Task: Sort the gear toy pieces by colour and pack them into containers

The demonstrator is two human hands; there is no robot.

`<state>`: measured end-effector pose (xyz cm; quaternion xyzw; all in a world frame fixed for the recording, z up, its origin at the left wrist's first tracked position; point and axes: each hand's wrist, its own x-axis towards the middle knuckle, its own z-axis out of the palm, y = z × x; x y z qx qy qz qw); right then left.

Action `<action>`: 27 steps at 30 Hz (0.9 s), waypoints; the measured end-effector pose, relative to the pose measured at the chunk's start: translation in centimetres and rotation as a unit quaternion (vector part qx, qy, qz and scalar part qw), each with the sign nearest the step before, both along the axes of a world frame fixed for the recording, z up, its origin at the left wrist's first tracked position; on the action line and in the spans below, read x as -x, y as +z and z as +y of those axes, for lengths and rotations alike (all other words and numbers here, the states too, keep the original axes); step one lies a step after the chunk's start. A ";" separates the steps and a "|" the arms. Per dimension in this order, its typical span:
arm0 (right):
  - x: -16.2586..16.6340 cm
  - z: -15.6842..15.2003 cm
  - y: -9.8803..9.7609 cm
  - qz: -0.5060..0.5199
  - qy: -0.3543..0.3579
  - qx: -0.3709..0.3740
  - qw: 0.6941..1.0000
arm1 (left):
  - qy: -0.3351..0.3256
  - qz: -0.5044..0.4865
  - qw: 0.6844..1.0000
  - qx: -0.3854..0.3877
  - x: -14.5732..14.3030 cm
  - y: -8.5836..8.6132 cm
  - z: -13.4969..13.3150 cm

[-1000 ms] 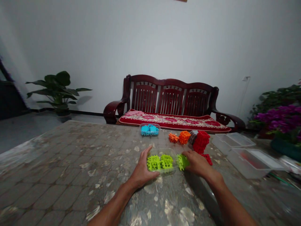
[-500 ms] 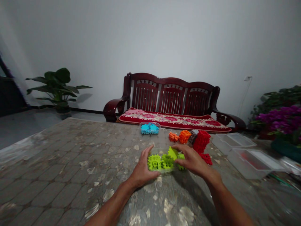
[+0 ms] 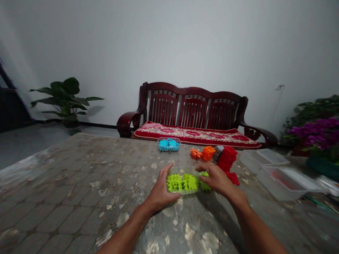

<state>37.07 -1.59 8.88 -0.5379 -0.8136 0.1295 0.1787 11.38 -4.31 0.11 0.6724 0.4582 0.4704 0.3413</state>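
A small clear plastic box [image 3: 185,170] sits on the patterned table [image 3: 79,187], filled with lime-green interlocking pieces [image 3: 182,182]. My left hand [image 3: 161,190] is wrapped round the box's left end, thumb on the near side. My right hand [image 3: 217,179] rests over the box's right end, fingers curved down onto the green pieces there. Just beyond my right hand lie a pile of red pieces [image 3: 227,159], orange pieces [image 3: 207,153] and a few grey ones [image 3: 217,152].
A clear box of blue pieces [image 3: 168,144] stands farther back. Empty clear boxes and lids [image 3: 275,174] lie to the right, next to flowering plants [image 3: 316,134]. Behind the table are a dark wooden bench [image 3: 194,116] and a potted plant [image 3: 65,100].
My right hand brought a green piece from the table beside the box, lifted it over the box, and now presses it down among the others. The left hand stayed on the box.
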 end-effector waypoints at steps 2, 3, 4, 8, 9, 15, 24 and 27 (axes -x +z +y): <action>-0.5 0.4 -0.1 0.000 -0.022 0.004 1.000 | 0.005 -0.003 1.000 -0.001 0.0 0.0 0.0; -1.0 0.7 -0.3 0.003 -0.041 0.005 0.999 | 0.007 -0.004 1.000 -0.001 0.0 0.0 0.0; -1.5 1.0 -0.4 0.002 -0.063 0.008 0.998 | 0.010 -0.005 1.000 0.000 0.0 -0.1 0.0; -3.7 1.6 -1.3 -0.051 -0.099 0.049 0.993 | 0.023 -0.005 1.000 -0.001 0.0 -0.3 0.1; -3.9 1.5 -1.5 -0.074 -0.083 0.059 0.992 | 0.025 -0.006 1.000 -0.003 0.0 -0.3 0.1; -2.7 0.0 -2.1 -0.214 -0.021 0.040 0.976 | 0.028 -0.007 1.000 -0.003 0.1 -0.1 0.2; -2.7 0.2 -1.4 -0.232 -0.042 0.010 0.972 | 0.019 -0.007 1.000 0.003 0.1 -0.1 0.2; -3.1 0.3 -0.7 -0.168 -0.090 -0.016 0.981 | 0.012 -0.007 1.000 0.009 0.0 -0.1 0.1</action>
